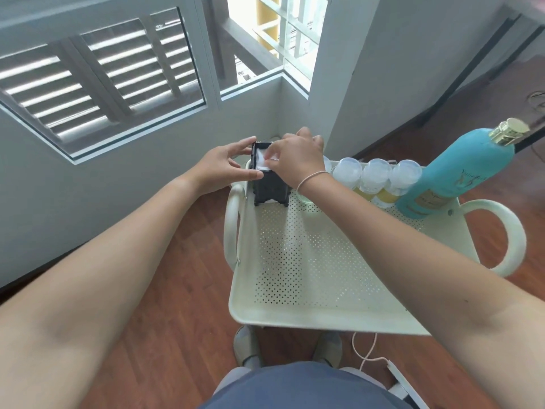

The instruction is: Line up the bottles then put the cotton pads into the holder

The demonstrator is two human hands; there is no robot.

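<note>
A black holder (270, 188) stands at the far left corner of the cream perforated tray (309, 276). White cotton pads (261, 159) show inside its open top. My left hand (224, 168) grips the holder's left side. My right hand (298, 156) is over the opening, its fingers pinching a pad at the top. Along the tray's far edge stand three small clear-capped bottles (376, 178) in a row, then a tall teal bottle (454, 175) with a gold cap at the right. A further small bottle is mostly hidden behind my right wrist.
The tray belongs to a cart with looped handles (507, 234) on both sides. A white wall and louvred window lie beyond it. Wooden floor, a pale cable (365, 352) and my feet are below the tray's near edge.
</note>
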